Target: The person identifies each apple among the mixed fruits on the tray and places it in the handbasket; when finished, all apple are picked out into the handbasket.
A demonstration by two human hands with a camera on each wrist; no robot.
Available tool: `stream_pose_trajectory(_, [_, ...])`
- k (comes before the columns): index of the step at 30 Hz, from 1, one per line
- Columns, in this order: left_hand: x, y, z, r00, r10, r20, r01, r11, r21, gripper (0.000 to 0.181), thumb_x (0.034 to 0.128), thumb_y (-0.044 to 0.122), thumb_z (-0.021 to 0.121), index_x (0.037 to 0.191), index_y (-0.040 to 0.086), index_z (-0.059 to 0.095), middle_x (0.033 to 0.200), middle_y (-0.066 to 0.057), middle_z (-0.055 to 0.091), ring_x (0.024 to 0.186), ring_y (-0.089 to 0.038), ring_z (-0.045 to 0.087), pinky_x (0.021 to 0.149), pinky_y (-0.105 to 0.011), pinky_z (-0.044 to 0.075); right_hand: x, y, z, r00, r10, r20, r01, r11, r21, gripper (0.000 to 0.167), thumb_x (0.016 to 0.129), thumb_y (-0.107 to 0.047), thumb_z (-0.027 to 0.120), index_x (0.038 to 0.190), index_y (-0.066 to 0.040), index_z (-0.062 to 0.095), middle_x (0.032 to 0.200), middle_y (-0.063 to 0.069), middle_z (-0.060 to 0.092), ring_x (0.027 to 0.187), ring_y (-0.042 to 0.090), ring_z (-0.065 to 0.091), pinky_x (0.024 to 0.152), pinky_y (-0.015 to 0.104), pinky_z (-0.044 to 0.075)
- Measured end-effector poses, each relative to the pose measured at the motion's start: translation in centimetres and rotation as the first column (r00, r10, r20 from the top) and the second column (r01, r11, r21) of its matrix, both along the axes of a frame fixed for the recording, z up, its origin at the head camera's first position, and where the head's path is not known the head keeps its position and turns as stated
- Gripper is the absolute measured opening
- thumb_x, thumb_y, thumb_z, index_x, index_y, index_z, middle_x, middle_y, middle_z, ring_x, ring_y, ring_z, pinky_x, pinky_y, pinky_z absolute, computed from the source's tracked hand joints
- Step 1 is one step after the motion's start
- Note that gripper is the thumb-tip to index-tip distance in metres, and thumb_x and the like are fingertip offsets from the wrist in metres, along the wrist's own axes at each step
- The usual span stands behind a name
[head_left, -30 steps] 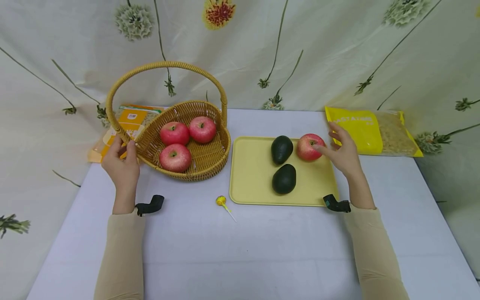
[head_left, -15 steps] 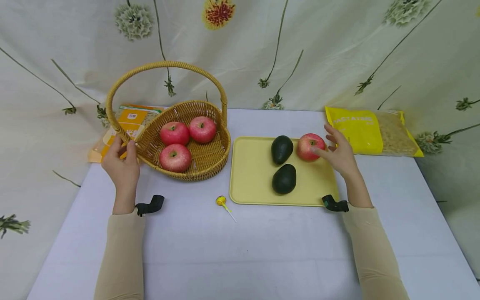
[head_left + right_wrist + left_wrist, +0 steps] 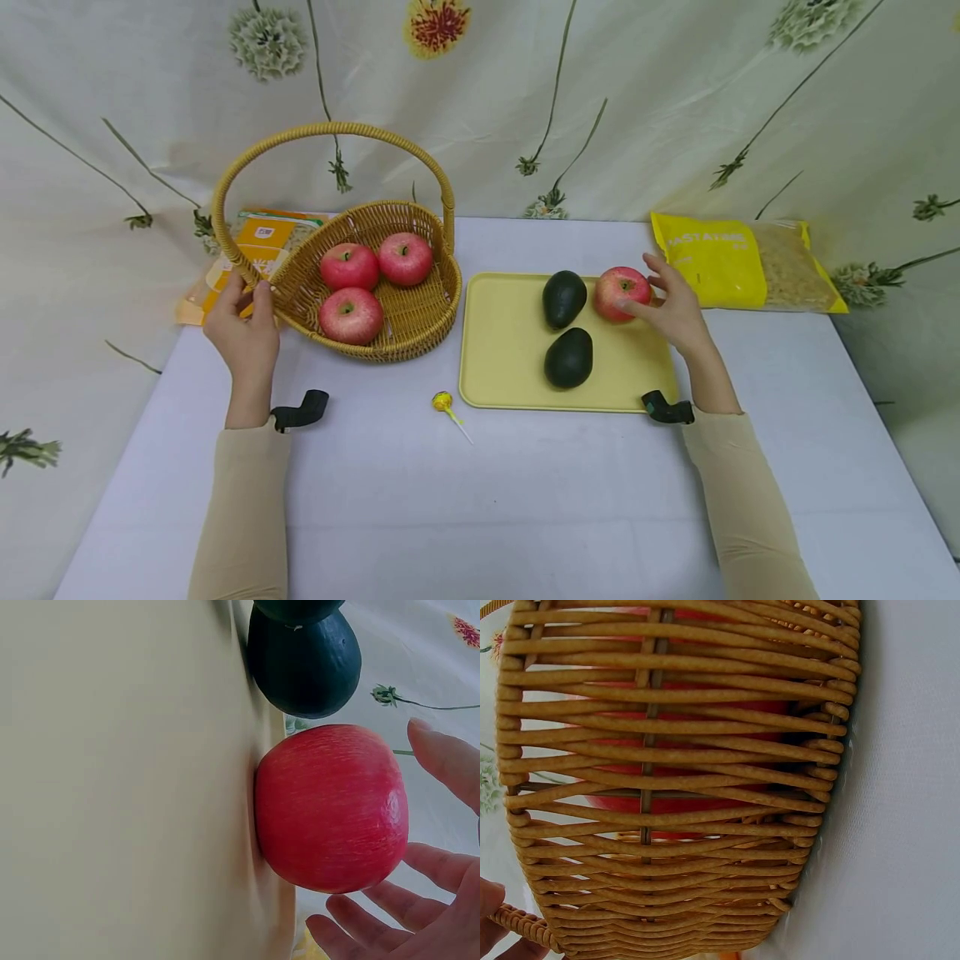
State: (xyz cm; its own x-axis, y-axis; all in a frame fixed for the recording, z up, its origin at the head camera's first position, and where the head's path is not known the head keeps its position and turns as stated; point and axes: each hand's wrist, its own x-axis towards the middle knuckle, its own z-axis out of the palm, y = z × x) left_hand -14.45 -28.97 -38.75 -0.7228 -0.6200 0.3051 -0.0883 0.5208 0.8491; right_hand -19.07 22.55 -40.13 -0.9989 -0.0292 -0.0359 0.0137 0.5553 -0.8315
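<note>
My left hand (image 3: 243,337) pinches the left foot of the handle (image 3: 333,129) of a wicker basket (image 3: 412,315), which holds three red apples. The left wrist view shows the basket's woven side (image 3: 675,780) close up, with fingertips (image 3: 489,898) at the handle's base. On a yellow tray (image 3: 498,342), a red apple (image 3: 617,292) sits at the back right corner. Around its right side curves my right hand (image 3: 675,312), fingers spread. In the right wrist view the thumb (image 3: 450,761) stands apart from the apple (image 3: 330,810); fingertips are near or against its far side.
Two dark avocados (image 3: 564,298) lie on the tray, left of its apple. A yellow-wrapped lollipop (image 3: 442,402) lies in front, between basket and tray. A yellow pasta bag (image 3: 720,267) is behind my right hand; an orange package (image 3: 262,235) is behind the basket.
My right hand has shifted slightly left and towards me, closer about the apple on the tray. The left hand and the basket have stayed put.
</note>
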Motion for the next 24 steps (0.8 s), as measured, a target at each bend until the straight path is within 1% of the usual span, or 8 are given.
stream_pose_trajectory(6, [-0.1, -0.01, -0.03, 1.0, 0.003, 0.011, -0.003, 1.0, 0.013, 0.036, 0.0996, 0.033, 0.054, 0.135, 0.029, 0.059, 0.133, 0.001, 0.063, 0.114, -0.019, 0.063, 0.091, -0.022, 0.054, -0.02, 0.0, -0.19, 1.0, 0.014, 0.009, -0.014, 1.0, 0.01, 0.083, 0.086, -0.017, 0.074, 0.154, -0.008, 0.027, 0.158, 0.019, 0.028, 0.139, 0.042, 0.034, 0.111, 0.055, 0.037])
stream_pose_trajectory(10, [-0.03, -0.04, -0.05, 1.0, 0.001, 0.005, -0.001, 1.0, 0.011, 0.036, 0.0995, 0.033, 0.054, 0.135, 0.029, 0.059, 0.132, 0.001, 0.064, 0.113, -0.018, 0.063, 0.091, -0.021, 0.054, -0.05, -0.12, -0.25, 1.0, 0.02, 0.015, -0.02, 1.0, 0.018, 0.083, 0.087, -0.016, 0.074, 0.154, -0.008, 0.026, 0.157, 0.02, 0.03, 0.138, 0.043, 0.034, 0.111, 0.055, 0.037])
stream_pose_trajectory(17, [0.01, -0.15, -0.15, 1.0, -0.001, -0.005, 0.001, 1.0, 0.003, 0.036, 0.0994, 0.035, 0.054, 0.135, 0.029, 0.059, 0.131, 0.002, 0.064, 0.112, -0.018, 0.064, 0.089, -0.021, 0.055, -0.11, -0.1, -0.35, 0.999, 0.033, 0.025, -0.034, 0.999, 0.019, 0.085, 0.086, -0.017, 0.075, 0.154, -0.007, 0.026, 0.156, 0.022, 0.03, 0.136, 0.044, 0.035, 0.111, 0.055, 0.037])
stream_pose_trajectory(24, [-0.14, -0.22, -0.25, 1.0, 0.001, -0.003, -0.001, 1.0, 0.012, 0.037, 0.0994, 0.035, 0.054, 0.136, 0.031, 0.058, 0.133, 0.004, 0.063, 0.113, -0.017, 0.063, 0.091, -0.022, 0.055, -0.07, -0.02, -0.43, 0.999, 0.045, 0.029, -0.046, 0.999, 0.024, 0.087, 0.085, -0.019, 0.076, 0.155, -0.008, 0.026, 0.156, 0.021, 0.031, 0.133, 0.043, 0.037, 0.11, 0.055, 0.038])
